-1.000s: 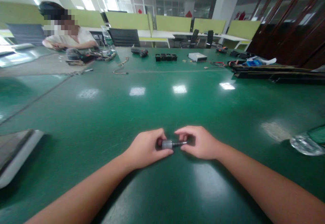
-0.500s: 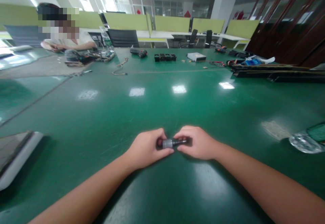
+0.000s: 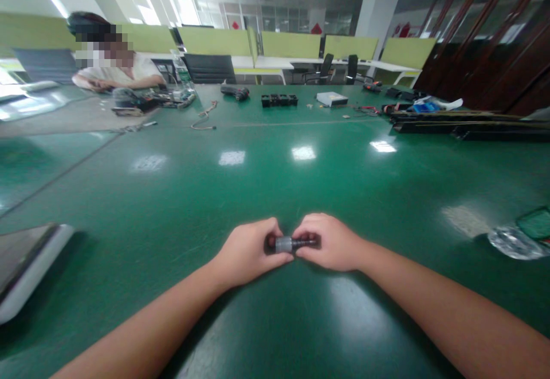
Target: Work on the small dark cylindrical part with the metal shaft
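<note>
1 grey-black cylinder (image 3: pixel 284 245) bridges left fingers (image 3: pixel 279 261) and right fingers (image 3: pixel 307 223).

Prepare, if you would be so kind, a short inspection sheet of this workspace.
Surface: glossy green table, bright light reflections.
Job's things: small grey and black metal-looking part, lying sideways; whether it touches the tabletop is unclear.
Clutter: black block, white box, long dark bars, pale-edged flat object near left, clear plastic item near right.
Hands: left hand has its fingers on the grey section; right hand has its fingers around the narrow dark section.
Cables: pale cable and red lead, both towards the far edge.
Surroundings: seated person far left, yellow-green partitions, dark cabinet right.
</note>
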### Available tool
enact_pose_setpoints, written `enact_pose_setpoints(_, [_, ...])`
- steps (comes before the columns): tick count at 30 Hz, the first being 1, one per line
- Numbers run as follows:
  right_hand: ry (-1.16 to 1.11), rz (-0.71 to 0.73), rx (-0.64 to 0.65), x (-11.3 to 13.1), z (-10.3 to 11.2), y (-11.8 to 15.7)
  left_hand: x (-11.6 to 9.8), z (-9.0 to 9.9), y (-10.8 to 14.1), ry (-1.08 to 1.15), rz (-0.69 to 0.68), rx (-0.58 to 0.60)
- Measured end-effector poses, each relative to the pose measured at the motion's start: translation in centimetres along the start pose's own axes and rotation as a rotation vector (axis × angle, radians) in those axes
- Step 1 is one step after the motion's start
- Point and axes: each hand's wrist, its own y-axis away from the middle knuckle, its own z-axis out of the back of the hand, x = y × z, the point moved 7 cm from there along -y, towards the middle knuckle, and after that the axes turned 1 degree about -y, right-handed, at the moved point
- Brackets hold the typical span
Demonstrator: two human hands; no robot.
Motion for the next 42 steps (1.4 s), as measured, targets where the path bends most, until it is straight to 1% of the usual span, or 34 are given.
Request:
enact_pose_setpoints(8, [0.004, -0.002, -0.001, -0.20, -0.07, -0.02, 0.21, -0.12, -0.03, -0.013, 0.013, 0.001])
enact_pose_setpoints(16, [-0.025, 0.011, -0.003, 0.13, 0.01, -0.09, 0.02, 0.08, 0.03, -0.007, 0.026, 0.014])
enact_pose_setpoints(25, [-0.014, -0.014, 0.015, 0.02, -0.20, -0.21, -0.07, 0.16, 0.03, -0.005, 0.041, 0.019])
enact_pose_setpoints(42, [-0.024, -0.003, 0.022, -0.23, 0.06, 0.09, -0.23, 0.20, -0.03, -0.033, 0.030, 0.031])
